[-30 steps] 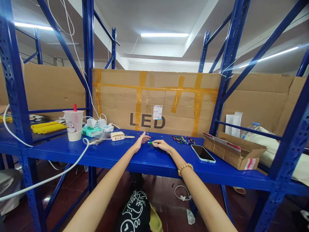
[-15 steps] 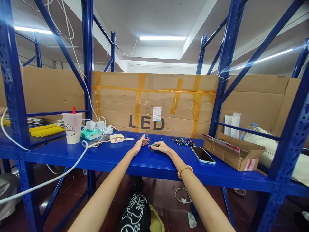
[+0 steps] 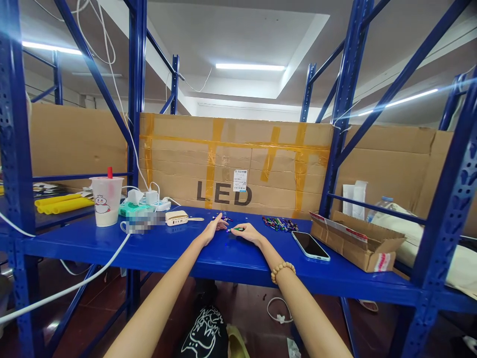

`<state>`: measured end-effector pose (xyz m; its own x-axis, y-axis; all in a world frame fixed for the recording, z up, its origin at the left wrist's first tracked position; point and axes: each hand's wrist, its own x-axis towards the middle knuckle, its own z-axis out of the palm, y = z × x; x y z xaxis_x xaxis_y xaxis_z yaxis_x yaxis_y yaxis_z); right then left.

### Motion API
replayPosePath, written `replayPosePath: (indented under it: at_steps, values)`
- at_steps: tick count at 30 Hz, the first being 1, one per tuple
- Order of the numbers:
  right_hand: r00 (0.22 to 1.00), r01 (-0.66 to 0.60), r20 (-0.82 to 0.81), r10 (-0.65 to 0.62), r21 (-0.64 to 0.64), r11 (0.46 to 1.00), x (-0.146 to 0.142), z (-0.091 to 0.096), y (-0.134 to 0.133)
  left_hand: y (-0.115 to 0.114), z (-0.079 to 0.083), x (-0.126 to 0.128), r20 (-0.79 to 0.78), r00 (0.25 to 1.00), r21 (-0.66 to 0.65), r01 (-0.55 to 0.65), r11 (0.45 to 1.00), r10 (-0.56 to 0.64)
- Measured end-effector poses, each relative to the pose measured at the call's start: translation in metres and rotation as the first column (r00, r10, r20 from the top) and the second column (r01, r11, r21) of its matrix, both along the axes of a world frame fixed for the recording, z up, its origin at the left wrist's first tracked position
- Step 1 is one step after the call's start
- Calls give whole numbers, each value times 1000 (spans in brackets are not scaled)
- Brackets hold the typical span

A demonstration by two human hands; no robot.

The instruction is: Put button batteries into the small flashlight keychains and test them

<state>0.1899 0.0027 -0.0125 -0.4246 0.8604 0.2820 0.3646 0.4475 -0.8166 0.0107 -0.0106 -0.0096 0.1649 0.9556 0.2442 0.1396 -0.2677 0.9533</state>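
On the blue shelf, the right hand pinches a small green pen between its fingertips. The left hand rests just beside it, fingers loosely spread, with a heap of pens further right.

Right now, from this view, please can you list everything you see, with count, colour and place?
steel shelving: one unit, blue, around the view
cardboard panel: one, brown, taped, behind shelf
plastic cup: one, white, red straw, shelf left
tubes: several, yellow, far left
tissue pack: one, green, beside cup
power bank: one, beige, left of hands
smartphone: one, black and pale blue, right of hands
cardboard box: one, brown, open, shelf right
small sticks: a group, mixed colours, beyond right hand
green-tipped stick: one, green, in right hand
left hand: one, flat on shelf
right hand: one, pinching the stick, wearing wooden bead bracelet
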Motion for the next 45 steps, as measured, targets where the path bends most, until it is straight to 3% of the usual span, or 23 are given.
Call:
replayPosePath:
  at_steps: [20, 45]
  values:
    - [999, 52, 5, -53, 80, 995, 2, -3, 0, 0, 1, -1, 10, 1000, -8, 14, 1000, -14]
    - [998, 55, 4, -56, 78, 995, 1, -2, -1, 6, -6, -1, -17, 1000, 32, -2, 999, 3]
